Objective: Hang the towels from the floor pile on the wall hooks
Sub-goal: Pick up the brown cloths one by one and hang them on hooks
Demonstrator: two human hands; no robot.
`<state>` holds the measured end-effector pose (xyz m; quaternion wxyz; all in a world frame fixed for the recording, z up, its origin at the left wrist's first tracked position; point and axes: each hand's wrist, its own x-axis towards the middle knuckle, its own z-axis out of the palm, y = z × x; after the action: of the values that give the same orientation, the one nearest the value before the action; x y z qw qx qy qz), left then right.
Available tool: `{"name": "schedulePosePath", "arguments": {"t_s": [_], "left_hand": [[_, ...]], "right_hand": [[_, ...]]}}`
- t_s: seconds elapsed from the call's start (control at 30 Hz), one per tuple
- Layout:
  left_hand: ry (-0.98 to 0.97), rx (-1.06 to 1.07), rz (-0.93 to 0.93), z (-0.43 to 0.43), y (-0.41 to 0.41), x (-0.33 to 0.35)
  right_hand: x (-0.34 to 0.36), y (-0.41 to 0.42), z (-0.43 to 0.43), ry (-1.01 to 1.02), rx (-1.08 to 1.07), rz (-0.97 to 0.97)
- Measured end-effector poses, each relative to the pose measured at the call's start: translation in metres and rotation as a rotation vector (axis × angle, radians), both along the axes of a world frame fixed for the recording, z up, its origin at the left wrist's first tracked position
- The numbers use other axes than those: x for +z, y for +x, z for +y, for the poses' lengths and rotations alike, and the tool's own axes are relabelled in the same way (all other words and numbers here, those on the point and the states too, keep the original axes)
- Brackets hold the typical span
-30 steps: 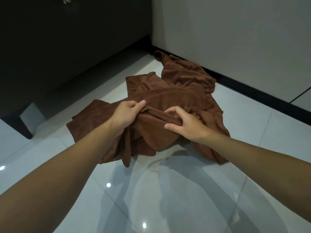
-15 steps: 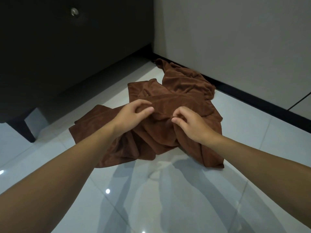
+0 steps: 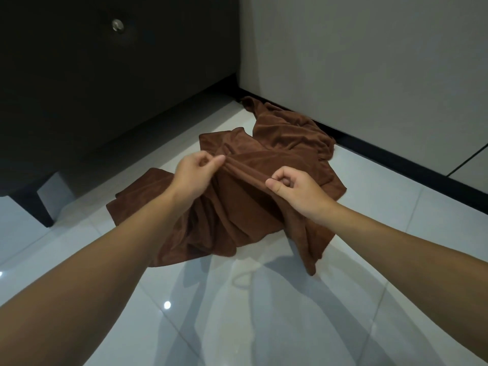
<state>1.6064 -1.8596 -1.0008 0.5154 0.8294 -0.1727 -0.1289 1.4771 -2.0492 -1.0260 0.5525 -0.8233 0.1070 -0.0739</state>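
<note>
A person's left hand (image 3: 194, 173) and right hand (image 3: 295, 190) each pinch the upper edge of a brown towel (image 3: 237, 207), raising it off the pile (image 3: 290, 133) on the glossy tiled floor (image 3: 237, 299), apparently to spread the hem for a wall hook not in view.

1. I see a heap of dark brown towels (image 3: 287, 143), soft-napped and crumpled, on the glossy floor tiles (image 3: 264, 313) near the corner. I cannot tell how many there are.
2. The front towel (image 3: 237, 207) is lifted by its top edge, pinched in the left hand (image 3: 192, 175) and the right hand (image 3: 298, 191). That edge runs between them and the cloth hangs in long folds down to the tiles.
3. The back towel (image 3: 295, 128) lies bunched against the black skirting (image 3: 396, 159).
4. A flatter towel corner (image 3: 137, 191) spreads out to the left.
</note>
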Motion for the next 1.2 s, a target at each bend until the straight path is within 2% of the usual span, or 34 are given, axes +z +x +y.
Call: {"name": "schedulePosePath", "arguments": {"t_s": [0.17,0.27,0.43,0.5,0.67,0.83,0.97,1.13,1.2], "left_hand": [[-0.027,0.388,0.08,0.016,0.024,-0.004],[-0.082,0.455,0.14,0.022,0.026,-0.003],[-0.157,0.265,0.394,-0.001,0.004,-0.004],[-0.137,0.14,0.42,-0.014,-0.005,-0.003],[-0.059,-0.198,0.279,-0.026,-0.025,-0.002],[-0.04,-0.207,0.26,-0.022,-0.021,-0.007],[-0.071,-0.331,0.27,-0.019,-0.018,-0.005],[0.199,-0.391,0.004,-0.009,-0.009,-0.008],[0.218,-0.347,-0.061,-0.003,-0.005,-0.014]], "right_hand": [[-0.015,-0.008,-0.017,-0.105,0.04,0.13],[-0.024,-0.011,-0.024,-0.143,0.031,0.203],[-0.02,-0.001,-0.011,-0.062,-0.069,0.154],[-0.014,0.006,-0.001,0.009,-0.108,0.09],[-0.005,0.01,0.011,0.077,0.055,0.017],[-0.005,0.004,0.009,0.146,0.176,0.097],[-0.004,0.009,0.008,0.111,0.052,0.034],[0.002,0.012,-0.017,0.117,-0.199,0.02],[0.001,0.01,-0.028,0.089,-0.282,0.049]]}}
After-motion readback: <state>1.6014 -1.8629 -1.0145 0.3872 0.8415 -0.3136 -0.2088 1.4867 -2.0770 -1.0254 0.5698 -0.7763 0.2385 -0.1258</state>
